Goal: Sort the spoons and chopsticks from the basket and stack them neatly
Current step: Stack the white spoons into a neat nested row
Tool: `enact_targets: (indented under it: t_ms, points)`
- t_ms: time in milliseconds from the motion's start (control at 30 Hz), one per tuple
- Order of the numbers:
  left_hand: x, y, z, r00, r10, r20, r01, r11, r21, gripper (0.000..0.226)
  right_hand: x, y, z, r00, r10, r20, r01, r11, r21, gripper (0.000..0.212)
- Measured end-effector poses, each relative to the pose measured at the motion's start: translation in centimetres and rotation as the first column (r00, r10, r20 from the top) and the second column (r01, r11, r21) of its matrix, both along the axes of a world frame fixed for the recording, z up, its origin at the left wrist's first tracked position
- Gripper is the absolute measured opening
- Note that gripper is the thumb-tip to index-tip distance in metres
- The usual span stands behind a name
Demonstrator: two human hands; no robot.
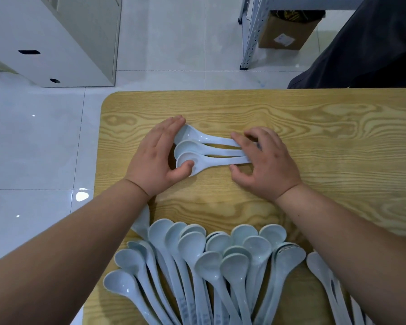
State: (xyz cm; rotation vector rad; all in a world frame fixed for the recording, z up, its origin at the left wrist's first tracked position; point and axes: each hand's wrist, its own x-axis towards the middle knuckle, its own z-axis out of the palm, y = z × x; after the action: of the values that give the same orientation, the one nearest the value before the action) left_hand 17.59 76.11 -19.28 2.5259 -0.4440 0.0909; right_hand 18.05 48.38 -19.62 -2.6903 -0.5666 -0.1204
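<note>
Wooden table [314,127] – both hands' fingers spread, pressing 3 spoons [204,150]; spoon pile [209,266] nearer.

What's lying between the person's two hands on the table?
Three white spoons lie side by side in the head view, bowls at the left hand, handles under the right hand.

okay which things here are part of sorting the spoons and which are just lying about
Part of the job:
- three spoons lying side by side on the wooden table, bowls to the left
- left hand at their bowls, right hand on their handles
- heap of spoons at the near edge

Just lying about:
- cardboard box under the metal shelf
- white cabinet
</note>
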Motion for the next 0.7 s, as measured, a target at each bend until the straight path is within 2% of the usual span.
enact_targets:
  t_ms: [100,233,333,400,467,533,633,700]
  points:
    - [0.0,-0.1,0.0,0.999,0.021,-0.024,-0.021,1.000,0.004,0.081,0.0,-0.1,0.1,1.000,-0.012,-0.005,0.012,1.000,-0.006,0.065]
    - [-0.6,-0.2,1.0,0.994,0.043,-0.100,-0.042,0.999,0.007,0.081,-0.3,0.0,1.2,0.992,-0.010,-0.128,-0.003,0.995,-0.096,0.072]
    - [-1.7,-0.3,3.5,0.967,0.167,-0.192,-0.186,0.978,-0.089,0.079,-0.6,0.0,3.4,0.956,-0.010,-0.293,-0.018,0.995,-0.095,0.081]
    - [-4.1,-0.2,6.0,0.951,0.249,-0.182,-0.278,0.949,-0.151,0.070,-2.1,0.2,5.4,0.951,-0.008,-0.309,0.001,1.000,-0.023,0.079]
    - [-8.3,-0.1,8.5,0.938,0.278,-0.206,-0.314,0.933,-0.174,0.060,-5.2,0.2,7.5,0.976,0.033,-0.216,-0.019,0.997,0.069,0.069]
    - [-14.3,0.0,10.6,0.909,0.303,-0.286,-0.350,0.927,-0.133,0.053,-9.7,-0.3,8.9,0.980,0.121,-0.161,-0.097,0.984,0.149,0.054]
    - [-24.2,-0.1,11.7,0.848,0.351,-0.397,-0.425,0.898,-0.113,0.045,-16.5,-1.4,10.3,0.944,0.105,-0.314,-0.046,0.981,0.189,0.041]
    - [-29.5,-1.2,11.3,0.762,0.413,-0.500,-0.537,0.834,-0.130,0.046,-19.7,-1.7,11.0,0.896,0.049,-0.441,-0.002,0.994,0.105,0.046]
